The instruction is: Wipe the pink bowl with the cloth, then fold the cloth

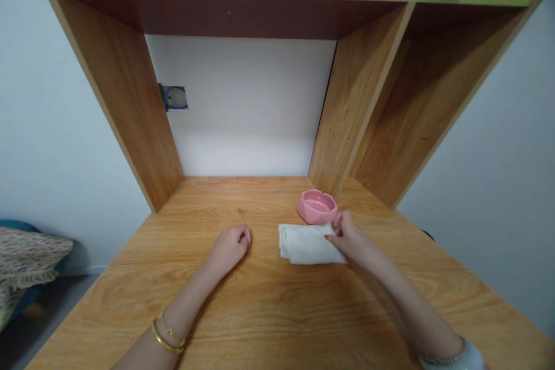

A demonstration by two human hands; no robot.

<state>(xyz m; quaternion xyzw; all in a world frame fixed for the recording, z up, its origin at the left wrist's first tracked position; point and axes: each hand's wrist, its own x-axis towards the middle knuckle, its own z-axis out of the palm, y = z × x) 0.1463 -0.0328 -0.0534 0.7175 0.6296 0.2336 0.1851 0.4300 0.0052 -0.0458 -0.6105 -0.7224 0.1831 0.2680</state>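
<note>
A folded white cloth (309,244) lies flat on the wooden desk (269,306). My right hand (349,238) rests on the cloth's right edge, fingers pinched together on it. Just behind the cloth sits a small pink ashtray (317,206), close to my right fingertips. My left hand (229,247) lies on the bare desk to the left of the cloth, fingers curled into a loose fist with nothing in it. Gold bangles circle my left wrist.
The desk sits inside a wooden shelf unit with side panels (125,98) and a divider (353,110) close behind the ashtray. A wall socket cutout (174,97) shows on the white back wall. A patterned cushion (26,254) lies at the far left.
</note>
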